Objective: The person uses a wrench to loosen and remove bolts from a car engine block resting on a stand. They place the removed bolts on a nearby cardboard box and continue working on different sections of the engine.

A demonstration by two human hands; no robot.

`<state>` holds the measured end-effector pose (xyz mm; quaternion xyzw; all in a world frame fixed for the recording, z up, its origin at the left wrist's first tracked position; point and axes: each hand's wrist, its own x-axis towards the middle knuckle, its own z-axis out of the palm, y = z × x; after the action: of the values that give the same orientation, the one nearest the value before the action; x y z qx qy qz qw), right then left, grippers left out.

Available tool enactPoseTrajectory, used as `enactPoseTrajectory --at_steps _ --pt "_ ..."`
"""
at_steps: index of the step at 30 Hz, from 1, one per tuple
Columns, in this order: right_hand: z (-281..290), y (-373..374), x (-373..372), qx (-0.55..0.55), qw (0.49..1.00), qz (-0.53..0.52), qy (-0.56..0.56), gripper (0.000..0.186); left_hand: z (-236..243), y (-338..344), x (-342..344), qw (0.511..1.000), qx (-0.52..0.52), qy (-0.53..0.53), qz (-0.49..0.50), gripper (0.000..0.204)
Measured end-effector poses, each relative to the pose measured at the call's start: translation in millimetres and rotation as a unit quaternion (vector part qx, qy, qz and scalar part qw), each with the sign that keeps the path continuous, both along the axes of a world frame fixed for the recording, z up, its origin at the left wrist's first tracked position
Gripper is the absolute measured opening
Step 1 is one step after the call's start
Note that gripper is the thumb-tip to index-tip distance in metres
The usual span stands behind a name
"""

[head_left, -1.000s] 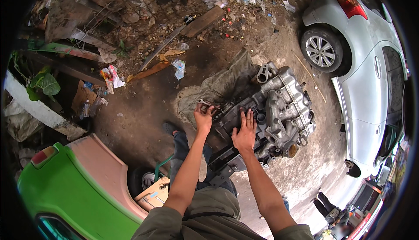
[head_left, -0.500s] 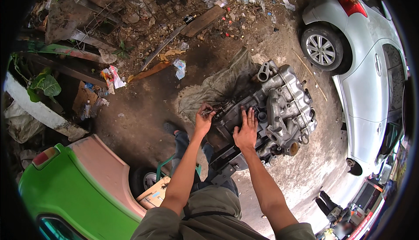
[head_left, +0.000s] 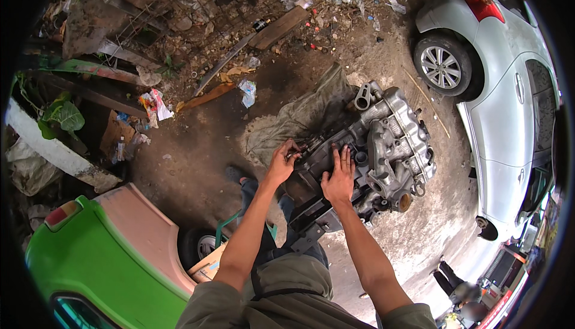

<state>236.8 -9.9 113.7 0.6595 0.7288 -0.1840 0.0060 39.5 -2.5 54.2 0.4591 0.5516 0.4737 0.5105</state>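
In front of me lies a car engine (head_left: 383, 143), its dark block on the left and silver metal castings on the right. My right hand (head_left: 339, 179) rests flat on the dark block, fingers stretched forward and touching its surface. At the block's left edge, my left hand (head_left: 285, 160) is closed, its fingertips bent together against the edge. Whatever those fingertips pinch is too small and dark to make out. Under the engine's far left side spreads a crumpled grey-green cloth (head_left: 269, 134).
A silver car (head_left: 503, 113) stands on the right. To the lower left is a green and pink car body (head_left: 114, 245), beside a cardboard box (head_left: 208, 264). Wooden planks (head_left: 278, 28) and litter cover the far ground. A person (head_left: 458, 290) is at the lower right.
My left hand has shifted very slightly at the block's edge, its fingers a little higher. My right hand stays in place on the engine.
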Motion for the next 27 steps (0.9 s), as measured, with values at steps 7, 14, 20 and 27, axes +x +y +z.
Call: enactPoseTrajectory --at_steps 7,14,20,27 --pt "0.8 0.4 -1.3 0.000 1.000 0.002 0.007 0.084 14.4 16.0 -5.4 0.984 0.006 0.159 -0.077 0.021" --pt "0.6 1.1 -1.1 -0.012 1.000 -0.002 -0.002 0.085 20.3 92.2 25.1 0.920 -0.186 0.291 -0.185 0.039" --pt "2.5 1.7 0.0 -0.013 1.000 -0.002 0.010 0.085 -46.0 102.4 23.5 0.886 -0.396 0.209 -0.122 0.033" --pt "0.2 0.2 0.6 -0.013 1.000 -0.010 0.017 0.085 -56.6 70.7 0.8 0.879 -0.472 -0.073 -0.001 0.021"
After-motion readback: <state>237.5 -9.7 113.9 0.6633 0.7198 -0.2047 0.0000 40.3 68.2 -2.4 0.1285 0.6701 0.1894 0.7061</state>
